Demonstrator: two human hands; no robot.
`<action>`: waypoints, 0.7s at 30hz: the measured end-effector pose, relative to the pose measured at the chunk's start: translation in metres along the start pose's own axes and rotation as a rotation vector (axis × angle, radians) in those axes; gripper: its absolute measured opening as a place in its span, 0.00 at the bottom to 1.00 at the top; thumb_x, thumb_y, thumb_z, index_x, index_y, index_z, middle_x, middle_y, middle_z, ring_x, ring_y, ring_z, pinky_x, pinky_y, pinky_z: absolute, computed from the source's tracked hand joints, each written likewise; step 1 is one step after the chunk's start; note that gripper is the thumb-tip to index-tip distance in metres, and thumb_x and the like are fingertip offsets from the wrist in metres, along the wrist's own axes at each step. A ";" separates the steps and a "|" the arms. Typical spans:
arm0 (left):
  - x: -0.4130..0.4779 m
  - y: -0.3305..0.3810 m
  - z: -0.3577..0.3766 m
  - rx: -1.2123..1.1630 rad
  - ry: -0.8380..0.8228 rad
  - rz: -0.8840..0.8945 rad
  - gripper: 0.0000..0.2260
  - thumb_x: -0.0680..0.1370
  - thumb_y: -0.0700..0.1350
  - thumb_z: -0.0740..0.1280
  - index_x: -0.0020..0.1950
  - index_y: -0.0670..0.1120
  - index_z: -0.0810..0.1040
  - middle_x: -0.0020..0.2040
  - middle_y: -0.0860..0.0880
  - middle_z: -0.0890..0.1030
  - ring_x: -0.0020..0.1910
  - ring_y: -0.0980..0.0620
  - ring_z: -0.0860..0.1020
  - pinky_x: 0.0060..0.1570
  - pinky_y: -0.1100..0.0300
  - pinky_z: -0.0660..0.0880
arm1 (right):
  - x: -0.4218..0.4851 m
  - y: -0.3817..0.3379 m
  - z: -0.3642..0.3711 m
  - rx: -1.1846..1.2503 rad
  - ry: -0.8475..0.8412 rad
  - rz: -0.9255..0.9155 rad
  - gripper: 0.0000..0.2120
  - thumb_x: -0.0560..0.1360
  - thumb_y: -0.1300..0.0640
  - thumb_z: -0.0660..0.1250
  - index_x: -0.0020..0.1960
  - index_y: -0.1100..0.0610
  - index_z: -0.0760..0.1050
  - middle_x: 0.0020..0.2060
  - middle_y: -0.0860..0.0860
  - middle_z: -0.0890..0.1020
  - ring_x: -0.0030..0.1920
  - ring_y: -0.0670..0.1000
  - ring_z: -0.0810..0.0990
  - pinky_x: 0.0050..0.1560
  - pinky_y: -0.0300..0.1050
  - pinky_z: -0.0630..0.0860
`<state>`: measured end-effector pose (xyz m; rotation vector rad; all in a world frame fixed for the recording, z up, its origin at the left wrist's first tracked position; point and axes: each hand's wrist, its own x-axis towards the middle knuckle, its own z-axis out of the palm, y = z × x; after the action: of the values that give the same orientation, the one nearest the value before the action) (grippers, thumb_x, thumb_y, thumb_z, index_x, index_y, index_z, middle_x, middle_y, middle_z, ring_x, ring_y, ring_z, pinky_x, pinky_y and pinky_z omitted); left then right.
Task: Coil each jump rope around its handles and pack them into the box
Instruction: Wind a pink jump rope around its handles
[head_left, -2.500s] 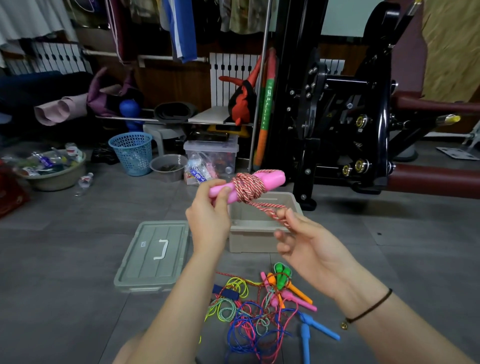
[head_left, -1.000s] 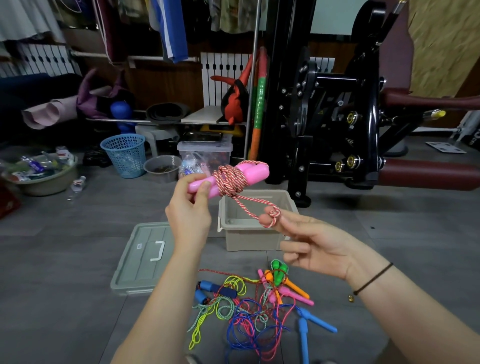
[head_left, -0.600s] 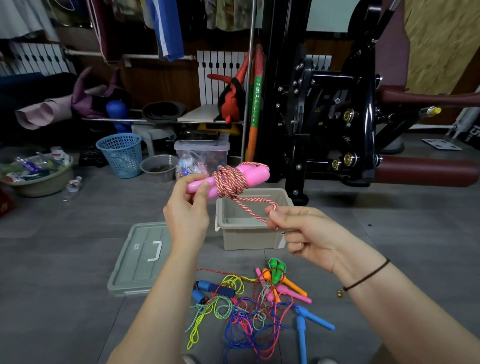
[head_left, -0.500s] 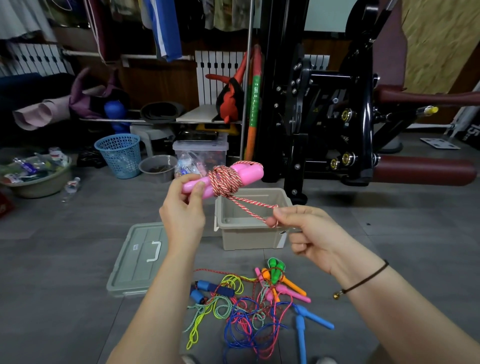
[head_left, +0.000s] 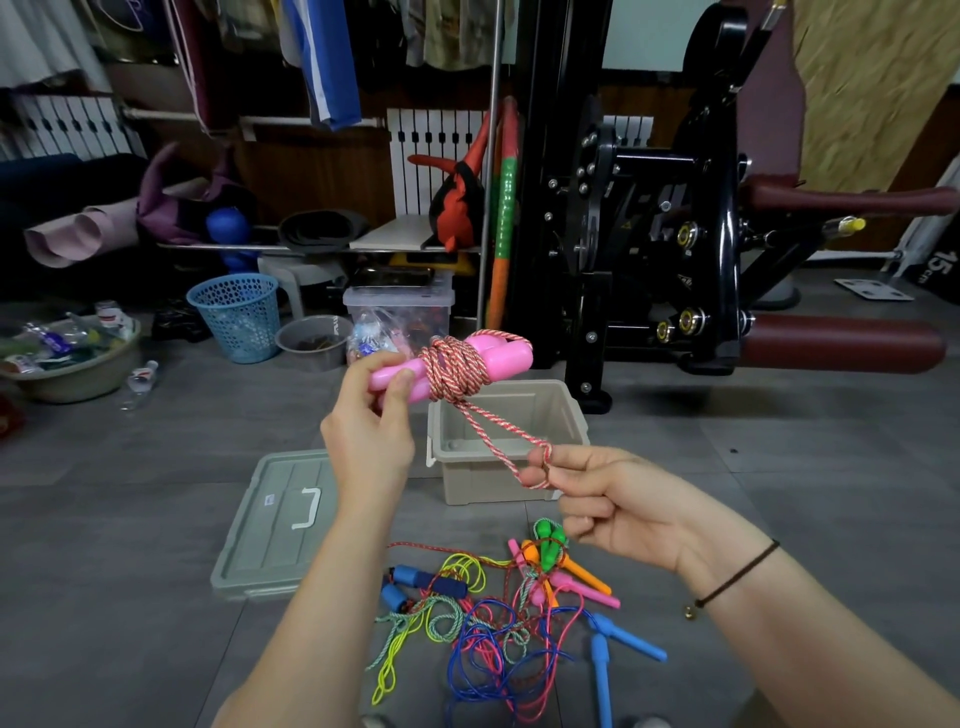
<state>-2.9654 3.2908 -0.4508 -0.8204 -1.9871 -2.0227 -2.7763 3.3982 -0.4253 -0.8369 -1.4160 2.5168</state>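
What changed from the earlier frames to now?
The right hand drew a loop of the red-and-white rope away from the coil, down and rightward, and now pinches it. The left hand still grips the pink handles; the box, lid and rope pile stayed put.

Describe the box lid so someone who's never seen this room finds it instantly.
Find the big black gym machine at the back right; on the floor in front of it stands an open beige box. Flat on the floor just left of that box lies the lid. Unlike the bright tangled ropes beside it, it is a flat grey-green rectangle with a white handle.
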 end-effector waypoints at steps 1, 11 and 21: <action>0.001 -0.001 0.000 -0.009 -0.001 -0.007 0.05 0.77 0.47 0.66 0.52 0.55 0.78 0.44 0.53 0.83 0.43 0.51 0.81 0.46 0.46 0.79 | -0.001 0.003 0.000 0.051 -0.053 -0.039 0.12 0.76 0.70 0.57 0.49 0.60 0.76 0.41 0.52 0.83 0.18 0.40 0.59 0.24 0.33 0.62; 0.001 0.001 0.002 -0.013 -0.006 -0.020 0.05 0.77 0.47 0.67 0.51 0.55 0.79 0.41 0.54 0.83 0.40 0.52 0.81 0.46 0.50 0.79 | -0.010 0.010 0.005 0.183 -0.289 -0.199 0.10 0.68 0.58 0.72 0.49 0.57 0.77 0.38 0.50 0.77 0.22 0.44 0.64 0.30 0.38 0.67; -0.024 0.021 0.019 0.284 -0.551 0.520 0.06 0.77 0.48 0.61 0.53 0.53 0.73 0.42 0.60 0.80 0.45 0.58 0.75 0.45 0.75 0.65 | -0.019 -0.080 0.032 -1.983 0.179 -0.919 0.08 0.76 0.49 0.64 0.52 0.48 0.79 0.47 0.45 0.79 0.48 0.49 0.70 0.50 0.51 0.74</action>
<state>-2.9300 3.3017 -0.4461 -1.7364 -1.9469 -1.2765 -2.7891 3.4110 -0.3394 -0.1914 -2.8260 -0.1205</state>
